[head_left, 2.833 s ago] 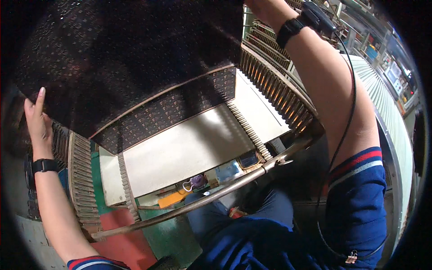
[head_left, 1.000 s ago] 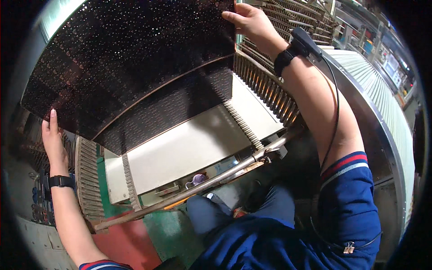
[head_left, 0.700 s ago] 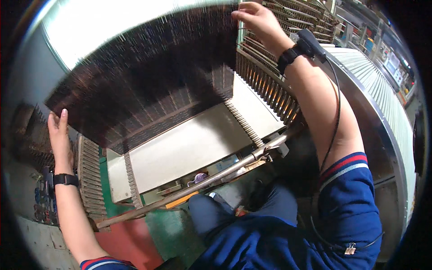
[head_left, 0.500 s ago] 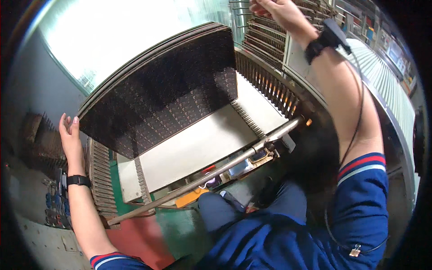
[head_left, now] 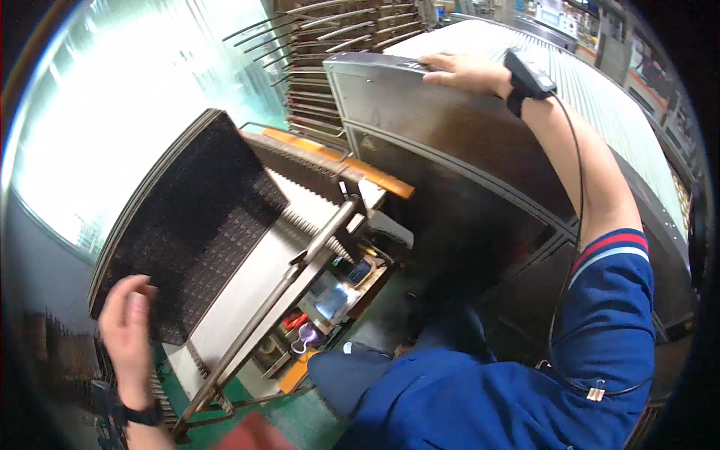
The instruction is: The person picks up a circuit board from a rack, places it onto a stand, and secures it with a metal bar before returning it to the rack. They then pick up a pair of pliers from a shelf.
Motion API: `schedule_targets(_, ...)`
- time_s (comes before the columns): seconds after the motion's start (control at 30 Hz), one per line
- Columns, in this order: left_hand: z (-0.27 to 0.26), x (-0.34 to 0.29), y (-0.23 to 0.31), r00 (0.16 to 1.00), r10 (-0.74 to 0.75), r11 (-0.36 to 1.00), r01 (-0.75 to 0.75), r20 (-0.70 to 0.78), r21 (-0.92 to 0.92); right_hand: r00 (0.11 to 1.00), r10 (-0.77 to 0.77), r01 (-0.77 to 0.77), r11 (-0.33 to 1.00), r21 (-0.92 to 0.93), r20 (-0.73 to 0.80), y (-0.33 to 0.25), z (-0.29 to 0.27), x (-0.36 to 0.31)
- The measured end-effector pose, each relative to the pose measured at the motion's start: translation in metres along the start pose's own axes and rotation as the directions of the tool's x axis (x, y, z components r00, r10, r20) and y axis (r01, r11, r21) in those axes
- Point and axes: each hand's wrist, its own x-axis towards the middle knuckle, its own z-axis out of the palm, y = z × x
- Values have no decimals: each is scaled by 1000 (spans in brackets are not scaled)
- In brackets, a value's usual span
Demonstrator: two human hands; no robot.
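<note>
A row of dark boards [head_left: 199,217] with a fine repeated pattern stands tilted in a rack with toothed rails. My left hand [head_left: 127,322] is at the near lower left corner of the boards, its fingers loosely bent and apart with nothing held. Whether it touches the board's edge I cannot tell. My right hand [head_left: 469,73] reaches out over the top edge of a metal machine housing [head_left: 450,120]. Its fingers are stretched out, with the fingertips at small dark fittings on that edge, and it holds nothing.
A metal bar [head_left: 277,292] crosses the front of the rack. Below it a shelf holds a purple item [head_left: 306,337] and other small things. Rods [head_left: 322,37] stick out at the back. White rollers [head_left: 487,37] line the machine's top. An orange strip [head_left: 382,178] lies beside the housing.
My view has turned to the right, so the rack now sits further left. My right hand has come down from the air onto the housing's top edge. My left hand stays by the boards.
</note>
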Motion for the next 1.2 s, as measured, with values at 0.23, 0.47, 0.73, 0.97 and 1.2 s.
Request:
schedule_targets(0.23, 144, -16, 89, 901, 287, 860, -392, 325, 328, 995, -74, 78, 995, -55, 74, -3, -12, -10)
schedule_targets(0.47, 162, -19, 71, 958, 231, 752, -287, 169, 594, 966, -158, 183, 977, -111, 204, -24, -20, -10)
schedule_targets(0.73, 180, 43, 31, 998, -8, 849, -25, 61, 527, 938, -345, 346, 921, 177, -36, 7, 0, -10)
schedule_targets(0.97, 171, 64, 3, 988, -54, 898, -16, 146, 439, 965, -261, 254, 955, -151, -33, -50, -45, -47)
schedule_targets(1.2, 179, 62, -2, 982, 91, 832, -167, 167, 529, 970, -243, 228, 928, -295, -15, -66, -53, -62)
